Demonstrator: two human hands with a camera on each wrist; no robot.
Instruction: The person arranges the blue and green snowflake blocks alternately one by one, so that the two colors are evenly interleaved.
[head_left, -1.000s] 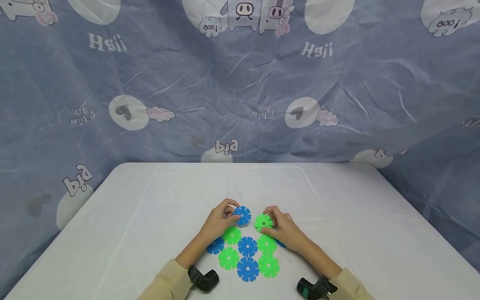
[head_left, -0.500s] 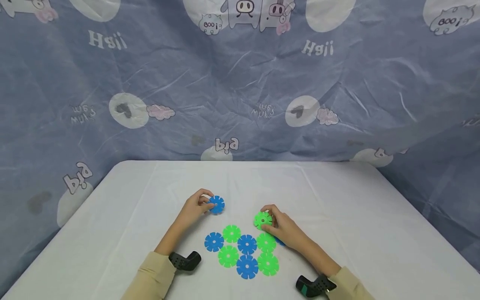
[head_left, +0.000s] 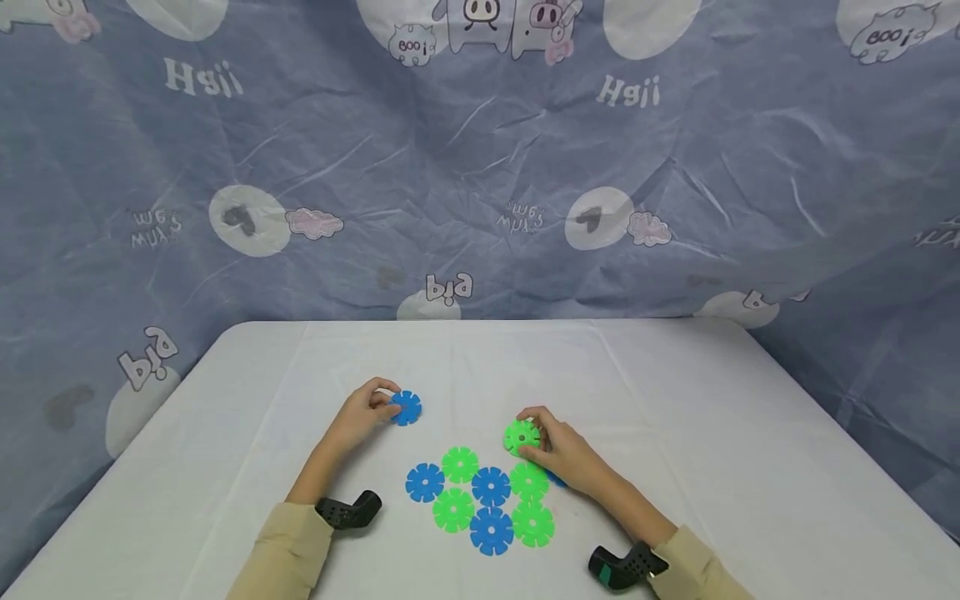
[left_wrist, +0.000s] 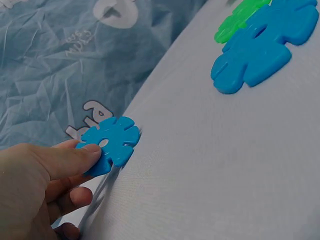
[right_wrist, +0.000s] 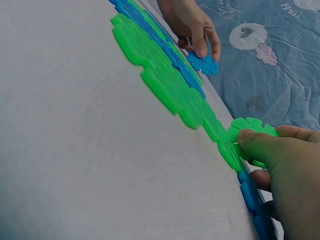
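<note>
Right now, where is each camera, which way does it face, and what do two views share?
Head: on the head, facing forward and down at the table; left hand, right hand, beige sleeves show.
Left wrist: on that wrist, looking toward a blue disc the hand pinches; only that hand shows.
Right wrist: on that wrist, looking toward a pinched green disc; both hands show.
Both wrist views share the left hand's blue disc.
</note>
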